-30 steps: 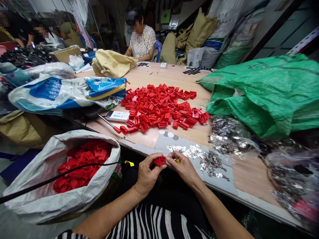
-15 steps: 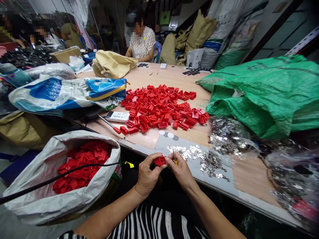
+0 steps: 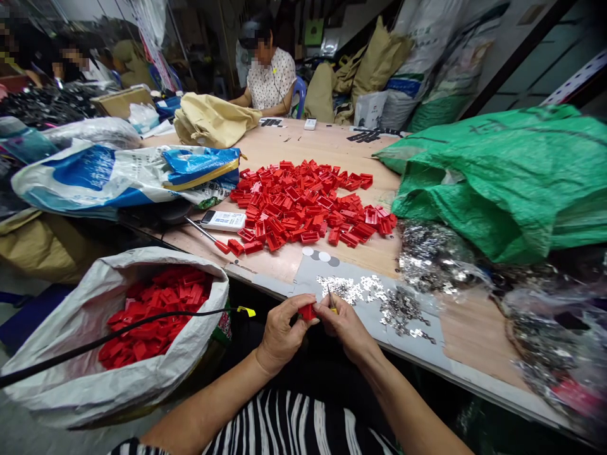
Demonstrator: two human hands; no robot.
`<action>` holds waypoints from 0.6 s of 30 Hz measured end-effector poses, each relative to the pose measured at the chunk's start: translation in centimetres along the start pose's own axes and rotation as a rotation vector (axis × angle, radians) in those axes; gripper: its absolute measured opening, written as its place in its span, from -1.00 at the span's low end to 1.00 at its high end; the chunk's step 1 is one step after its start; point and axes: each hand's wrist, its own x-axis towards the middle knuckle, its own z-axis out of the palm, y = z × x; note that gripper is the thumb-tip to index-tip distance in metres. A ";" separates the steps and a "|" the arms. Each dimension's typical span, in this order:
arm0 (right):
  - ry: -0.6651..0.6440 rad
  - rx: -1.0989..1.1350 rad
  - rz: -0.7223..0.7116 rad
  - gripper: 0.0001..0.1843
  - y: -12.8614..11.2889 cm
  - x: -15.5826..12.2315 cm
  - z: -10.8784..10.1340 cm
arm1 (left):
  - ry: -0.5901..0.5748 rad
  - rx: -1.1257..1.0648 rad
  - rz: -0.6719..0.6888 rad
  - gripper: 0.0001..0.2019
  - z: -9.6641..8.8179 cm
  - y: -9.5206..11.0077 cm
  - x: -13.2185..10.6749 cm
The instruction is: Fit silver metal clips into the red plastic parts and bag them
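Observation:
Between the thumb and fingers of my left hand point(image 3: 281, 335) is a small red plastic housing point(image 3: 307, 312), held just off the table's front edge. My right hand point(image 3: 349, 328) has its thumb and fingertip against the right end of that housing. Tucked in the same hand is a thin pointed tool with a yellow handle point(image 3: 334, 309), its metal tip upward; its exact kind is unclear. Just beyond my hands, small flat metal pieces point(image 3: 344, 289) lie on a grey sheet point(image 3: 310, 273). Farther back spreads a heap of similar red housings point(image 3: 303, 205).
A white sack point(image 3: 61, 373) of red housings stands at my left, crossed by a black cable point(image 3: 90, 344). A screwdriver point(image 3: 208, 237) and a white device point(image 3: 225, 220) lie left of the heap. A green sack point(image 3: 502, 177) covers the right side. A person point(image 3: 270, 79) sits opposite.
The red housing has turned in my fingers, so its hollow side no longer shows. Both hands stay close together in nearly the same place.

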 end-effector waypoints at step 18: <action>-0.211 0.008 0.072 -0.54 -1.2 -0.8 -1.8 | -0.025 -0.547 -0.371 -0.70 0.2 0.7 0.6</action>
